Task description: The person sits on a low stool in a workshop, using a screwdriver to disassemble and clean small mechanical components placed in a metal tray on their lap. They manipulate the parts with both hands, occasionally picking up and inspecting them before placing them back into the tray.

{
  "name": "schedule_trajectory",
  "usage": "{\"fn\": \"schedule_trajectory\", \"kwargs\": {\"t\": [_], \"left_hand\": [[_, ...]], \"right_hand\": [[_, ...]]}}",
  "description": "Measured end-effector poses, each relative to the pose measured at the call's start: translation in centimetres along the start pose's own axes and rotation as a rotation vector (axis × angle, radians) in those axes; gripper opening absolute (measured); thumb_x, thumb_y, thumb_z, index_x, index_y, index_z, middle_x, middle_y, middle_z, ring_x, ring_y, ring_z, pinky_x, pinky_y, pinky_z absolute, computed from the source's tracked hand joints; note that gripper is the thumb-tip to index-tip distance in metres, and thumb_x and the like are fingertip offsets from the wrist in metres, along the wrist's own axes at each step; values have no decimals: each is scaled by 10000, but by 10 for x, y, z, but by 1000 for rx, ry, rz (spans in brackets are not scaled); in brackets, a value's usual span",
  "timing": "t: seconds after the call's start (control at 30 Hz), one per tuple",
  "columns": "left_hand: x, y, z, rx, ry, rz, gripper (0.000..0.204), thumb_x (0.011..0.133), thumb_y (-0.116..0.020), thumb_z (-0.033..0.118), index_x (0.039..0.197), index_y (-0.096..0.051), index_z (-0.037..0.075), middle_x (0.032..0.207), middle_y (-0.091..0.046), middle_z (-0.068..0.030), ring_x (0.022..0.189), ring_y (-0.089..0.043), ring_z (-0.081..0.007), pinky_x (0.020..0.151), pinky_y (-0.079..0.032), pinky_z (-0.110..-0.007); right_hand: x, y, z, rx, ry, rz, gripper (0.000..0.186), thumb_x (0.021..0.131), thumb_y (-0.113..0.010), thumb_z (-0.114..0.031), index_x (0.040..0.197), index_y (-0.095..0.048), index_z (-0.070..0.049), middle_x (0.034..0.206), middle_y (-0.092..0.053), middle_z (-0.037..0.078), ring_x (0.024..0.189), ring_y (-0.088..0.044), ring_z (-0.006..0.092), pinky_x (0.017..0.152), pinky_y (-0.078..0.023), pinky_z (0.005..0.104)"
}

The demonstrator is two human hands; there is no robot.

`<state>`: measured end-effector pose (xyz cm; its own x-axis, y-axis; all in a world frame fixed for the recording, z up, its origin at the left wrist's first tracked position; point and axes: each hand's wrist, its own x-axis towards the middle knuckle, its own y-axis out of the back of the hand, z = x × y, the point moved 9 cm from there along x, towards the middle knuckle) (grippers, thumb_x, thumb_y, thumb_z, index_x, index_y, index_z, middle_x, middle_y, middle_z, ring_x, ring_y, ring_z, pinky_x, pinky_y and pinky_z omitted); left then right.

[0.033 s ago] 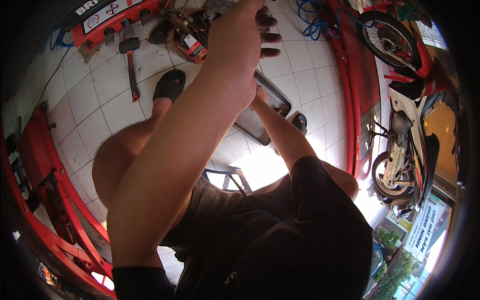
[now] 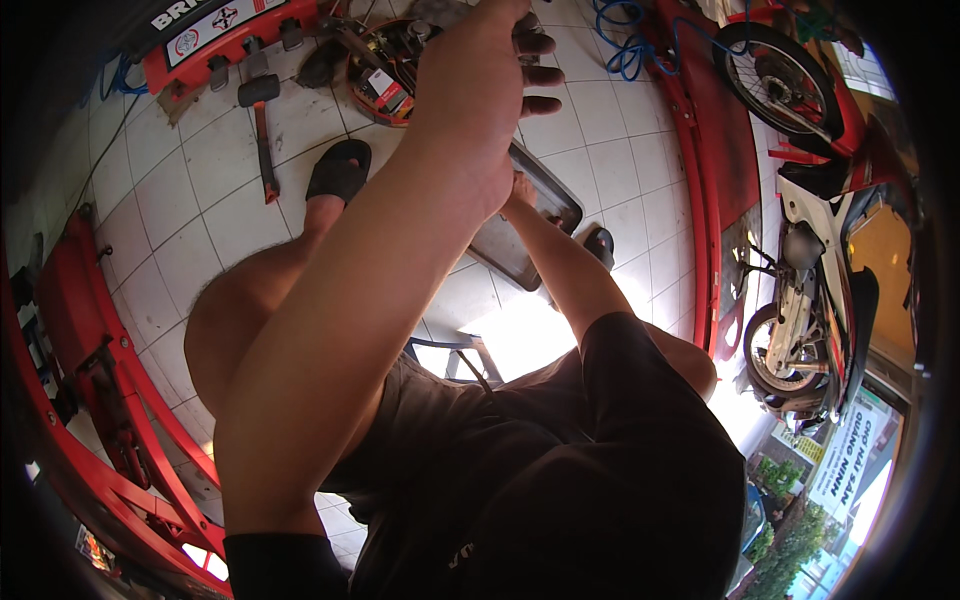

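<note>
My left hand [image 2: 475,65] is raised at the top of the view, in front of a round container of tools [image 2: 375,90], its visible fingers apart; its upper part is cut off by the frame edge. Lower down, my right hand [image 2: 519,192] has curled fingers at the grey rectangular tray [image 2: 566,220] on the tiled floor, partly hidden by my left arm; what it grips cannot be made out. Small dark items lie in the tray, too small to name.
A long-handled mallet [image 2: 258,92] lies left of my sandalled foot [image 2: 337,170]. Red metal lift frames [image 2: 700,230] stand at both sides, with a motorbike [image 2: 805,250] at the right. Blue hose [image 2: 625,55] coils at the top. A stool [image 2: 450,355] shows below me.
</note>
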<state>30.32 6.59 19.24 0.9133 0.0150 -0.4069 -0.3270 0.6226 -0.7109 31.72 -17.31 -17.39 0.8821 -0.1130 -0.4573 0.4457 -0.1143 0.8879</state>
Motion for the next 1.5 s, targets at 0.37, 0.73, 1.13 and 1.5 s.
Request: {"fn": "schedule_trajectory", "kwargs": {"t": [0.37, 0.73, 1.13, 1.5], "left_hand": [[-2, -3, -5, 34, 57, 42, 262, 1049, -541, 291, 1082, -636, 49, 984, -674, -87, 853, -630, -193, 783, -511, -324], [0, -5, -9, 23, 25, -12, 259, 1042, -561, 295, 1075, -643, 52, 990, -673, -82, 869, -626, -194, 793, -509, -339], [0, -5, -11, 39, 33, -9, 254, 1035, -577, 291, 1066, -641, 47, 982, -666, -81, 856, -631, -189, 780, -509, -332], [2, -6, -14, 24, 35, 6, 255, 1030, -585, 281, 1088, -643, 40, 987, -658, -83, 855, -630, -189, 773, -510, -333]], "right_hand": [[-2, 4, -4, 8, 5, -30, 492, 863, -728, -437, 1235, -623, -133, 1235, -692, 134, 1195, -658, 345, 978, -544, 473], [-9, 12, -1, -37, -13, -74, 557, 839, -772, -447, 1265, -602, -132, 1234, -697, 142, 1182, -668, 344, 967, -553, 466], [-9, 23, 5, 59, -41, -17, 381, 813, -789, -379, 1110, -715, -153, 1085, -746, 115, 1076, -709, 314, 904, -577, 456], [-6, 23, -16, 32, 77, 3, 404, 763, -806, -397, 1068, -741, -140, 1112, -742, 129, 1084, -707, 326, 920, -574, 450]]}}
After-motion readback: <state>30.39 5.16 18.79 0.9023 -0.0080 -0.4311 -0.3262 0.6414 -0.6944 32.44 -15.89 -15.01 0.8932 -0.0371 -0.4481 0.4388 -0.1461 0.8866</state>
